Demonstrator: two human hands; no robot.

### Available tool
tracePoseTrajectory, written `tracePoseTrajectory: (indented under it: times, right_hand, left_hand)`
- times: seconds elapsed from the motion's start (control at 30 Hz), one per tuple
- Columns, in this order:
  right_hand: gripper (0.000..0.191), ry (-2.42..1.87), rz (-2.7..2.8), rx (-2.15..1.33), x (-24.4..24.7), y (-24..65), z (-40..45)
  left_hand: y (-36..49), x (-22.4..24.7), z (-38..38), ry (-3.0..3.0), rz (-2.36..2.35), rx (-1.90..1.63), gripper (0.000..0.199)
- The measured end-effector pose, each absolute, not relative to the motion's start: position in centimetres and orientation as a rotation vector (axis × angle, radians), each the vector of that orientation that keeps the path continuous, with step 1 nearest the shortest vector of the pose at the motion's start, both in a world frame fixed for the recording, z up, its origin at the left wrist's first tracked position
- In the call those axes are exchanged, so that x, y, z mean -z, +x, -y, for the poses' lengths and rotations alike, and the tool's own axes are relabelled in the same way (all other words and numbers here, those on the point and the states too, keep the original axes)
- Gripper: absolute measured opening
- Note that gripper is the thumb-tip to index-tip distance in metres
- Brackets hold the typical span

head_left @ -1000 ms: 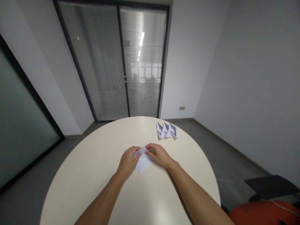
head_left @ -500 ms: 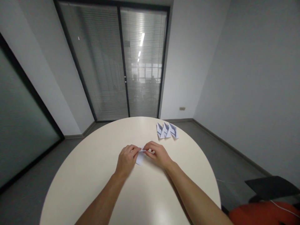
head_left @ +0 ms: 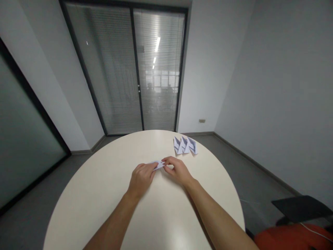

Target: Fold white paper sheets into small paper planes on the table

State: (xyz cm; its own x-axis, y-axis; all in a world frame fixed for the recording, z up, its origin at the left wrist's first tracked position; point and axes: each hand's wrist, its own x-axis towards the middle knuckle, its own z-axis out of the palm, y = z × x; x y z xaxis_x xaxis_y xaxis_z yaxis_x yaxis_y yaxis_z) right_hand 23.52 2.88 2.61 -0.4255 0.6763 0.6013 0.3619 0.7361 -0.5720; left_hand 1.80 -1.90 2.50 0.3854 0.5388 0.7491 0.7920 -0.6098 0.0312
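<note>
White paper, apparently part-folded, was over table, left hand gripping one end, right hand pinching other; three folded pieces, seemingly done, lay near far edge.

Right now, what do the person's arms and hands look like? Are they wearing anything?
The left hand and right hand are ordinary human hands with no gloves on. The left forearm and right forearm are bare too, slim toward the wrists. I see no sleeves, watch, bracelet, cables or markings on them. A small ring would be hard to tell from here.
</note>
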Motion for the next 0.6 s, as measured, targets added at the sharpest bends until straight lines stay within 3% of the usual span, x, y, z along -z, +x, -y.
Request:
tracePoseTrajectory:
  times: [0.23,0.6]
  right_hand:
    - [0.011,-1.080,2.186,-0.359,-1.8,24.4,-3.8]
    - [0.034,-1.102,2.278,-0.372,-1.3,24.3,-4.2]
  left_hand:
    - [2.5,-2.7,2.4,-2.634,1.323,0.755,0.018]
    - [2.1,-2.0,2.4,-2.957,1.446,0.498,0.038]
